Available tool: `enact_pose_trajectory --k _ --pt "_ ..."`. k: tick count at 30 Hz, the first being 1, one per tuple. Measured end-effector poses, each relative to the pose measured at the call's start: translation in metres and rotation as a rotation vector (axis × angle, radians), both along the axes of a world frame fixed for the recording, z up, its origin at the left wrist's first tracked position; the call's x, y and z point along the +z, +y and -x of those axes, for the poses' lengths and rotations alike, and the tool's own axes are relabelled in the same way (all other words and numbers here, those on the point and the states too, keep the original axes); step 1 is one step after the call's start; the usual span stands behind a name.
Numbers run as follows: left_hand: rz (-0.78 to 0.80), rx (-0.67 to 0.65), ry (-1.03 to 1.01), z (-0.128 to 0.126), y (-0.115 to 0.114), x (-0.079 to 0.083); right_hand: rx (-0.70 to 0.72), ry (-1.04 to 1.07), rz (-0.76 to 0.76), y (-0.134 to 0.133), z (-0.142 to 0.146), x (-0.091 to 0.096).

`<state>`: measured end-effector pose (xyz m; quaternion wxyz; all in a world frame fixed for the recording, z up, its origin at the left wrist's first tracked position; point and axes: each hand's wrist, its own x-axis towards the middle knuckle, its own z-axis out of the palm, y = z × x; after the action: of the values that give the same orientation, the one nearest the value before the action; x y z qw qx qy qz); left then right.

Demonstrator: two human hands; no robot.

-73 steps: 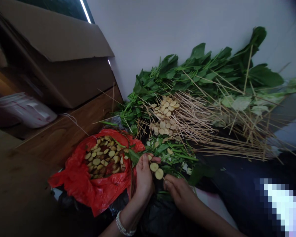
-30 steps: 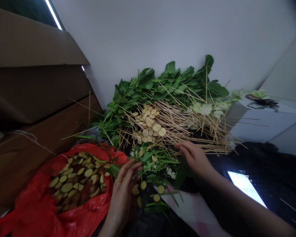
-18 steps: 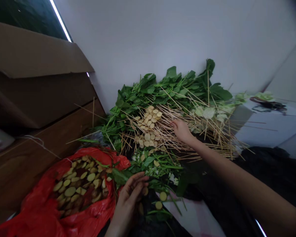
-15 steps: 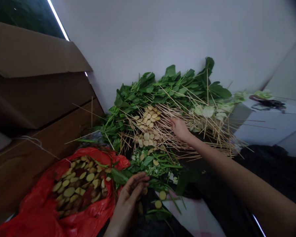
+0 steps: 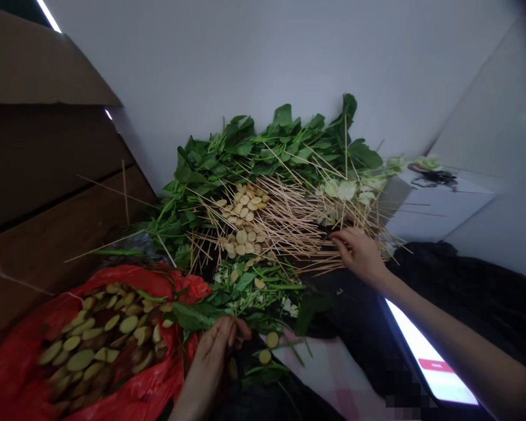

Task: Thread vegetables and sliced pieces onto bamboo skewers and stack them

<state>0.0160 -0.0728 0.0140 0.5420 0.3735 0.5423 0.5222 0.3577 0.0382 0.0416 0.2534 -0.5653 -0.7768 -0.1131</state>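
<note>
My right hand is closed in a pinch at the right end of a pile of thin wooden skewers; whatever is between its fingertips is too small to make out. Skewered potato slices lie at the pile's left end. Low in the middle, my left hand has its fingers bunched together, and their contents are hidden. It is beside a red plastic bag full of loose potato slices. Cut green stems and leaves lie just beyond it.
Leafy greens are heaped against the white wall. Pale cabbage pieces on skewers lie at the right. A lit phone screen shows under my right forearm, near black plastic. A cardboard box stands at the left.
My right hand has moved from the middle of the skewers towards their right ends. My left hand's fingers have drawn together. The view has shifted right, and the lit phone has come into sight.
</note>
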Motion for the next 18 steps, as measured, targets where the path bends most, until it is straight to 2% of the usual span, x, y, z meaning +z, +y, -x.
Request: enact_pose_trajectory --k 4,7,13,18 --pt "-0.035 -0.168 0.144 -0.001 0.002 -0.002 0.049 -0.152 0.114 -0.017 0.001 -0.034" --pt "-0.066 -0.235 0.213 -0.002 0.001 0.002 0.089 -0.285 0.167 -0.015 0.013 -0.048" --pt "0.041 -0.219 0.074 0.001 -0.007 0.007 0.124 -0.439 0.192 -0.002 0.027 -0.053" --pt "0.024 -0.102 -0.058 0.029 -0.003 0.003 0.14 -0.459 0.152 -0.012 0.026 -0.045"
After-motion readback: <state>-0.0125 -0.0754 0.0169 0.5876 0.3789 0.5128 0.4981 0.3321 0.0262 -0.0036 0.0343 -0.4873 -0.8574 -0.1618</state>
